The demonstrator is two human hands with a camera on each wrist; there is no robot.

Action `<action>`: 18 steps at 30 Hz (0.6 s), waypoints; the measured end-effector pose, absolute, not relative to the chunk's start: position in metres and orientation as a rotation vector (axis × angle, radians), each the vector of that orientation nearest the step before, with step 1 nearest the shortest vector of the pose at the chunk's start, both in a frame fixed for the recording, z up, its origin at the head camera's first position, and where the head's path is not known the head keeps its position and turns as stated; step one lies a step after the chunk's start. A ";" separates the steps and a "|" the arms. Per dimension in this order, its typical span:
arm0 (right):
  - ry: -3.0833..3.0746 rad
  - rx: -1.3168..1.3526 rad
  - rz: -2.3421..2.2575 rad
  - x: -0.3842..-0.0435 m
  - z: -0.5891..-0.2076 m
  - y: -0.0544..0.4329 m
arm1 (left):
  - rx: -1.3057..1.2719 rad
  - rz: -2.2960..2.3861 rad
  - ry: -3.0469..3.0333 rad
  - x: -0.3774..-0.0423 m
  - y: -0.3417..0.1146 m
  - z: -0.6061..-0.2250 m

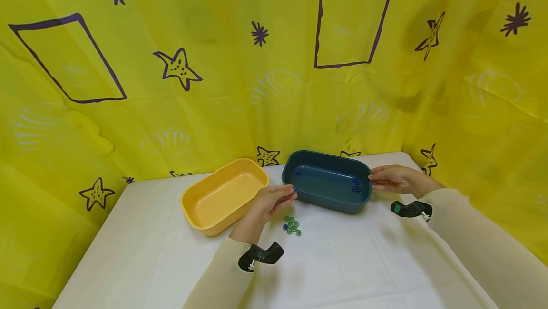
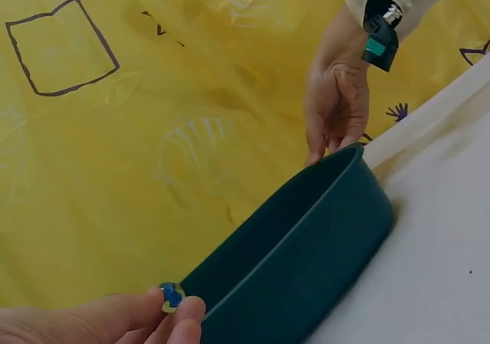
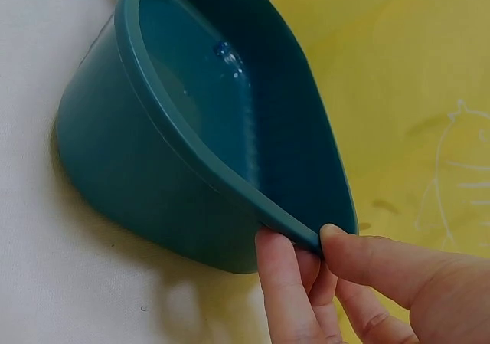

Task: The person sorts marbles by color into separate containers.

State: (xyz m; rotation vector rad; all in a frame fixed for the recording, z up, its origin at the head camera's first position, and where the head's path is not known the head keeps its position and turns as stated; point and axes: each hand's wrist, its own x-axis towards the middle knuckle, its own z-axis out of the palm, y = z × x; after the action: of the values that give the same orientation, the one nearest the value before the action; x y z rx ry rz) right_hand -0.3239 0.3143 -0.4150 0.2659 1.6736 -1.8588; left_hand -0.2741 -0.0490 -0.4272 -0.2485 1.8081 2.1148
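Between thumb and fingertips, my left hand (image 1: 273, 199) pinches a blue marble (image 2: 171, 296) right at the near-left rim of the dark teal bin (image 1: 323, 200). At the bin's right end my right hand (image 1: 396, 179) grips the rim, thumb on top and fingers under the lip, as the right wrist view shows. Inside the bin, several blue marbles (image 1: 356, 188) cluster at the right end, and another blue marble (image 1: 298, 172) lies at the left. On the white cloth near my left wrist sits a group of green marbles (image 1: 291, 223) with one blue marble (image 1: 285, 227) among them.
A yellow bin (image 1: 214, 227) stands left of the teal one, partly behind my left forearm. The white-covered table (image 1: 342, 271) meets a yellow curtain (image 1: 214, 109) with drawn stars at its back and right side.
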 end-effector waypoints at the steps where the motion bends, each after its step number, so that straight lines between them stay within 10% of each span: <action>1: 1.676 0.268 -1.857 -0.324 -0.415 0.315 | -0.247 2.124 1.802 -0.275 -0.048 -0.427; 18: 1.726 0.277 -1.812 -0.324 -0.414 0.314 | -0.407 2.237 1.668 -0.294 -0.038 -0.427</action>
State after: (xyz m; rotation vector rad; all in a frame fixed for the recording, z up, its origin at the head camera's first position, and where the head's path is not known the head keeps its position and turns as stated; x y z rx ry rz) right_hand -0.3238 0.3141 -0.4139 0.2770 1.7262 -1.8120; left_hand -0.2938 -0.0383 -0.4266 -0.4068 1.6683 2.2368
